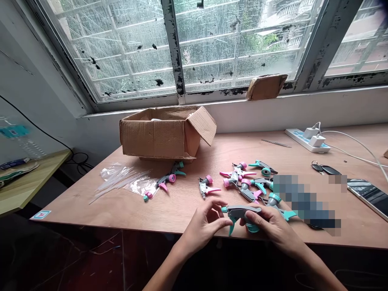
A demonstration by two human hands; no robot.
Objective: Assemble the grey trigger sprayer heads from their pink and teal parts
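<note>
A grey and teal trigger spray head (242, 211) is held near the front edge of the table, its teal nozzle pointing left. My right hand (273, 226) is closed around its rear, with the thumb on the body above the teal collar. At the nozzle end is my left hand (209, 222), its fingers curved and parted from the thumb. The left thumb tip comes up against the teal trigger. Just beyond lie more spray heads, among them a grey and pink one (207, 186) and a teal-collared one (275, 199) by my right hand.
Clear thin tubes (121, 182) and a plastic bag lie left, near another spray head (169, 178) and small caps (147, 196). Behind stands an open cardboard box (151, 137). A power strip (306, 140), keys, and a phone (368, 198) are right. Blurred blocks hide one patch.
</note>
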